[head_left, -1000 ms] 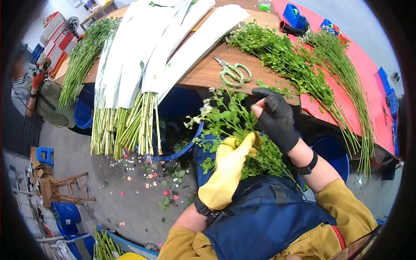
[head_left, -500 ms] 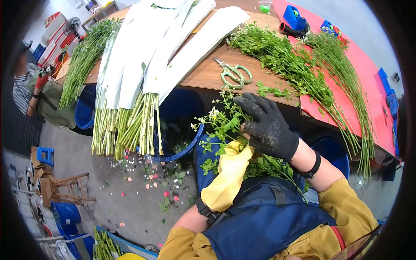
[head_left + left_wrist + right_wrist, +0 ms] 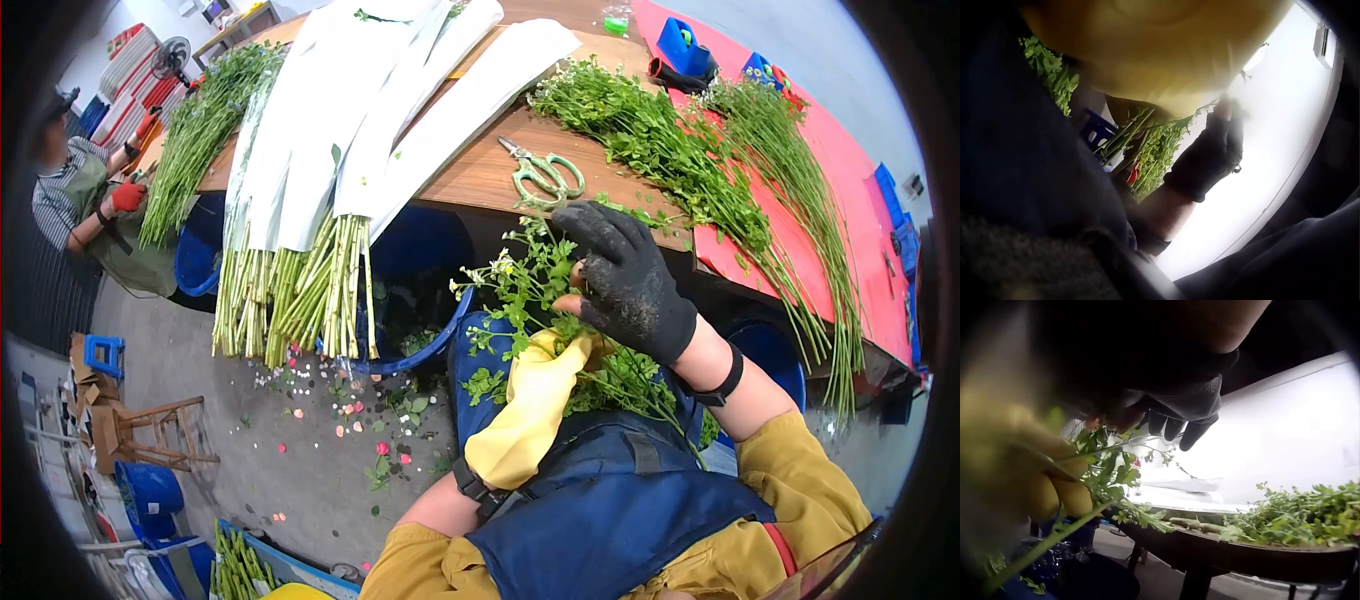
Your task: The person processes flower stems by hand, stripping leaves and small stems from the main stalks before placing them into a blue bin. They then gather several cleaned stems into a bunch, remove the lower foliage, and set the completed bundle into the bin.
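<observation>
In the head view my left hand (image 3: pixel 530 400), in a yellow glove, grips a small bunch of leafy flower stems (image 3: pixel 535 280) over the lap. Small white flowers show at the bunch's upper end, and its stems trail down to the right. Close over the upper leaves is my right hand (image 3: pixel 637 290), in a black glove with bare thumb and forefinger tips. Those tips stand apart beside the leaves; in the right wrist view the other fingers (image 3: pixel 1200 428) reach out fairly straight. Green-handled scissors (image 3: pixel 530 160) lie on the wooden table (image 3: pixel 465 175) just beyond.
White-wrapped stem bundles (image 3: pixel 345 110) overhang the table's left front. Leafy bunches (image 3: pixel 640 120) lie at right, partly on a pink sheet (image 3: pixel 715 245). A blue bucket (image 3: pixel 455 325) stands below the edge. Petals and leaves litter the floor. Another person (image 3: pixel 85 200) works at far left.
My right hand moved over the bunch, then drew back slightly, thumb and forefinger apart. My left hand keeps its hold on the stems. The other person's hands moved toward the bunch at left.
</observation>
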Available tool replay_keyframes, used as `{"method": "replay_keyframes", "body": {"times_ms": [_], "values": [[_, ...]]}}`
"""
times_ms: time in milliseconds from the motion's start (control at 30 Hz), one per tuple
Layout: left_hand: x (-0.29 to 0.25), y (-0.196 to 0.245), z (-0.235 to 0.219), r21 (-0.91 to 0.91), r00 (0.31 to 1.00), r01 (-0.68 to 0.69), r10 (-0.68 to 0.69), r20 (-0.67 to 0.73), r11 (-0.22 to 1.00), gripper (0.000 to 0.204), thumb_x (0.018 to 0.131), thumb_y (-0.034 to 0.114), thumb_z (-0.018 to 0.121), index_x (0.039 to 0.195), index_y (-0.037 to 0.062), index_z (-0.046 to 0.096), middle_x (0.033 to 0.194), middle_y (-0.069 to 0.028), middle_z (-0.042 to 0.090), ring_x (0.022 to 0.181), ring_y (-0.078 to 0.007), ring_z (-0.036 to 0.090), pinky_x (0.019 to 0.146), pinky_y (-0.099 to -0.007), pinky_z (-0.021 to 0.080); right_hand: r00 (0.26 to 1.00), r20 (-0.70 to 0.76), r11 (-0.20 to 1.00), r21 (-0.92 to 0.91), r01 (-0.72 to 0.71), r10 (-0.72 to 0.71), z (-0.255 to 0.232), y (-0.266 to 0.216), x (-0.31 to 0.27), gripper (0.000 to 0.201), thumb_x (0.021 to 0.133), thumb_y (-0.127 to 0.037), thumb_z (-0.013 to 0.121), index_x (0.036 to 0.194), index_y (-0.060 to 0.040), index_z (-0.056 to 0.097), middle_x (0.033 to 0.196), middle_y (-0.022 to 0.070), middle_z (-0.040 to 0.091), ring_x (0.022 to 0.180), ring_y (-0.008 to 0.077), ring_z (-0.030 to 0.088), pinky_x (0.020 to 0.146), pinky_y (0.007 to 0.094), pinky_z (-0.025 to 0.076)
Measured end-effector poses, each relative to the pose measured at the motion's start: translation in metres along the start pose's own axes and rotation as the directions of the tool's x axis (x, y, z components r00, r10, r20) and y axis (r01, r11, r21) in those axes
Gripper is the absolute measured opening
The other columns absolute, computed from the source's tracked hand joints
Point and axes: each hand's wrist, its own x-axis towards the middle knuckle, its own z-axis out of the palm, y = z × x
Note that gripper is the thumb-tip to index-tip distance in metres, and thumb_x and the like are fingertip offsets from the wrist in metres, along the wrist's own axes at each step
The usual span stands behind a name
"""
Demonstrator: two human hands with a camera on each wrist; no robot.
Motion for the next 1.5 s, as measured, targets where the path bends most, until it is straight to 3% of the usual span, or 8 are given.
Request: {"method": "replay_keyframes", "body": {"times_ms": [167, 600, 733, 900, 967, 1167, 1300, 1500], "values": [[0.000, 0.008, 0.000, -0.025, 0.997, 0.080, -0.079, 0.021, 0.996, 0.016, 0.097, 0.012, 0.073, 0.105, -0.0011, 0.072, 0.095, -0.0069, 0.077, 0.080, -0.0146, 0.072, 0.073, -0.0298, 0.057, 0.996, -0.085, 1.000, -0.025, -0.004, 0.002, 0.002, 0.000, 0.009, 0.031, 0.066, -0.014, 0.086, 0.087, -0.0090, 0.065, 0.148, 0.0179, 0.056, 0.135, 0.0418, 0.053, 0.108, 0.0554, 0.043], [-0.005, 0.011, 0.003, 0.029, 0.988, 0.100, -0.102, 0.113, 0.995, 0.038, 0.097, 0.035, 0.072, 0.122, 0.0071, 0.074, 0.102, -0.0041, 0.079, 0.089, -0.0127, 0.073, 0.082, -0.0289, 0.055, 0.993, -0.066, 0.972, 0.224, -0.077, 0.094, 0.010, 0.008, 0.021, 0.025, 0.072, -0.018, 0.088, 0.082, -0.0046, 0.069, 0.146, 0.0166, 0.060, 0.134, 0.0406, 0.054, 0.110, 0.0493, 0.044], [0.018, -0.031, -0.012, 0.479, 0.997, 0.052, -0.021, -0.070, 0.877, 0.046, 0.092, 0.046, 0.073, 0.121, 0.0104, 0.074, 0.103, -0.0053, 0.079, 0.090, -0.0162, 0.074, 0.084, -0.0307, 0.056, 0.997, 0.070, 0.999, -0.043, 0.025, -0.022, 0.015, -0.013, 0.009, 0.020, 0.070, -0.021, 0.081, 0.080, -0.0088, 0.070, 0.151, 0.0141, 0.056, 0.139, 0.0389, 0.051, 0.113, 0.0555, 0.039], [-0.010, 0.039, 0.016, 0.647, 0.983, 0.159, -0.058, -0.175, 0.746, 0.025, 0.094, 0.019, 0.075, 0.110, 0.0000, 0.074, 0.099, -0.0057, 0.078, 0.085, -0.0146, 0.072, 0.077, -0.0291, 0.055, 0.994, 0.109, 0.974, -0.225, 0.010, 0.015, 0.023, -0.021, 0.001, 0.016, 0.079, -0.019, 0.069, 0.087, -0.0058, 0.074, 0.146, 0.0137, 0.060, 0.137, 0.0356, 0.053, 0.114, 0.0560, 0.038], [-0.006, 0.014, -0.001, 0.698, 0.981, -0.142, 0.192, 0.006, 0.702, 0.022, 0.093, 0.016, 0.075, 0.108, 0.0001, 0.074, 0.094, -0.0060, 0.078, 0.084, -0.0147, 0.072, 0.078, -0.0287, 0.055, 0.996, 0.088, 0.983, -0.183, -0.011, 0.028, 0.024, -0.021, -0.001, 0.016, 0.078, -0.017, 0.071, 0.087, -0.0045, 0.072, 0.143, 0.0145, 0.061, 0.135, 0.0355, 0.055, 0.114, 0.0552, 0.039], [0.001, 0.004, 0.006, 0.176, 0.992, 0.124, -0.125, -0.004, 0.977, 0.019, 0.091, 0.007, 0.071, 0.109, 0.0023, 0.075, 0.106, -0.0082, 0.077, 0.090, -0.0166, 0.072, 0.080, -0.0293, 0.056, 0.966, -0.111, 0.912, 0.370, -0.177, 0.232, 0.025, 0.000, 0.001, 0.022, 0.078, -0.015, 0.076, 0.092, -0.0015, 0.066, 0.139, 0.0220, 0.061, 0.128, 0.0444, 0.058, 0.107, 0.0553, 0.046], [-0.003, 0.011, 0.008, 0.124, 0.987, 0.144, -0.151, 0.051, 0.982, 0.020, 0.092, 0.010, 0.071, 0.110, 0.0030, 0.075, 0.106, -0.0080, 0.077, 0.091, -0.0161, 0.072, 0.080, -0.0289, 0.056, 0.986, 0.017, 0.912, 0.385, 0.144, -0.164, 0.009, 0.000, 0.010, 0.032, 0.073, -0.019, 0.080, 0.102, -0.0074, 0.071, 0.149, 0.0220, 0.055, 0.137, 0.0455, 0.052, 0.111, 0.0566, 0.043], [-0.003, 0.011, 0.003, 0.175, 0.991, 0.114, -0.125, 0.048, 0.978, 0.022, 0.093, 0.015, 0.071, 0.112, 0.0043, 0.075, 0.104, -0.0071, 0.078, 0.091, -0.0148, 0.072, 0.081, -0.0282, 0.056, 0.940, 0.320, 0.990, 0.104, 0.093, -0.122, 0.007, -0.018, 0.006, 0.021, 0.069, -0.026, 0.079, 0.085, -0.0128, 0.074, 0.161, 0.0154, 0.046, 0.147, 0.0387, 0.044, 0.112, 0.0571, 0.040]]}}
